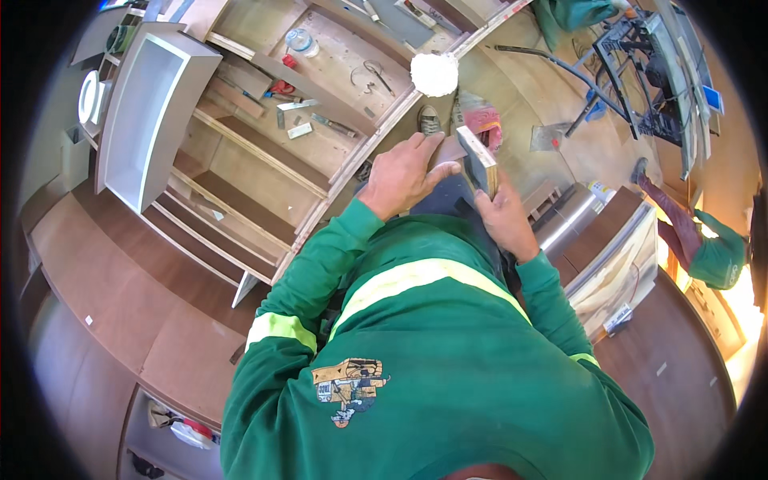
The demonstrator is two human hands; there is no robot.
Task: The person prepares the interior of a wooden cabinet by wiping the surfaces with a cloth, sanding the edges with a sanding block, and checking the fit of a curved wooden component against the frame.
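Observation:
My left hand (406, 174) is closed, its fingers and thumb pinching the edge of a flat brown strip (448, 152). My right hand (510, 220) grips a short wooden block (478, 152) with a pale edge and a grey side. The strip meets the grey side of the block, in front of my waist; whether they are joined I cannot tell. The fingertips of my right hand are partly hidden behind the block.
To the left lies an open wooden cabinet frame (264, 152) with a clear jar (301, 42) and loose tools in it. A white-lined drawer box (148, 120) rests on it. Right are a black metal stand (632, 76) and another person in green (718, 254).

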